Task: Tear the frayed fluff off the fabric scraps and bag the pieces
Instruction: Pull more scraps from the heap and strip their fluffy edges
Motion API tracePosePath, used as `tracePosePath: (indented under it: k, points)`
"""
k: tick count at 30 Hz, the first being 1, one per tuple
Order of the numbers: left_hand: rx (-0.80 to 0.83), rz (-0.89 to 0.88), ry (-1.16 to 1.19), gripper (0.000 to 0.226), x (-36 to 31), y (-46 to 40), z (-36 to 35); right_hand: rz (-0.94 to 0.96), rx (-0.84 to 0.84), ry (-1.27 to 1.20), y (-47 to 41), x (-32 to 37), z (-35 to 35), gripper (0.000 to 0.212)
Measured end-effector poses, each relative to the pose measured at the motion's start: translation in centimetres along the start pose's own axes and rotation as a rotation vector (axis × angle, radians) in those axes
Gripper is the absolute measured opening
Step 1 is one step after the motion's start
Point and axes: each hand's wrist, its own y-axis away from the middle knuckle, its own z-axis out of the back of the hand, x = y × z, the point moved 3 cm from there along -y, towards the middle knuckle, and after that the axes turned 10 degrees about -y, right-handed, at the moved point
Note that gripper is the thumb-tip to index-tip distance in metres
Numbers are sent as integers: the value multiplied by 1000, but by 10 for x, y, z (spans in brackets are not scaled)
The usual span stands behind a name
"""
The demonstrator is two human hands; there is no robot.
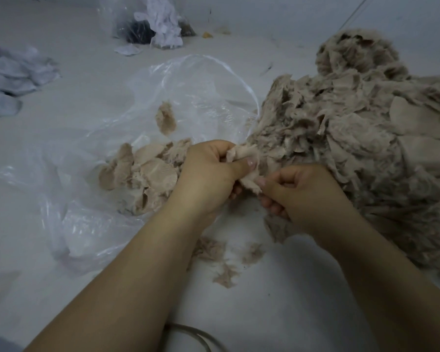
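My left hand (208, 174) covers the near edge of the bagged pieces (142, 171) — my fingertips are buried in the scrap (241, 161). The big heap (353, 138) runs off the right edge, and the far bag (150, 21) is too blurred to sort out.

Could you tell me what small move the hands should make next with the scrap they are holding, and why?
Probably pull the hands apart: the left hand and right hand both pinch one beige scrap, so its fluff is not yet off. Torn tufts lie below; cleaned pieces sit in the clear bag.
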Motion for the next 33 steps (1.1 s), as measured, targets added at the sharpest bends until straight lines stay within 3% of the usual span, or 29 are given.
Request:
tracePosePath:
  k: [5, 8, 11, 16, 19, 20, 23, 26, 30, 33]
  points:
    - [41, -19, -103, 22, 1, 4, -7, -195, 339, 247, 6, 8, 10, 25]
    - [1, -8, -36, 29, 1, -1, 0, -328, 612, 462, 15, 3, 10, 17]
    - [8, 4, -62, 23, 0, -2, 4, -393, 713, 485, 19, -2, 5, 10]
    - [101, 38, -108, 21, 0, 0, -2, -205, 355, 117, 6, 6, 7, 6]
    - [159, 68, -171, 20, 2, 0, -3, -126, 344, -90, 5, 8, 7, 24]
    - [192, 80, -208, 18, 3, 1, -4, -103, 312, -115, 4, 8, 7, 27]
    - [272, 85, -277, 19, 4, 4, -8, 7, 109, -127, 1, 9, 7, 5]
    - [288, 67, -257, 17, 4, 4, -8, 59, -55, -45, -2, 6, 11, 17]
    - [291, 62, -205, 20, 4, 1, -5, 57, -98, -106, -2, 8, 14, 20]
    - [321, 63, -241, 18, 3, 3, -6, 131, -10, -125, 1, 13, 9, 8]
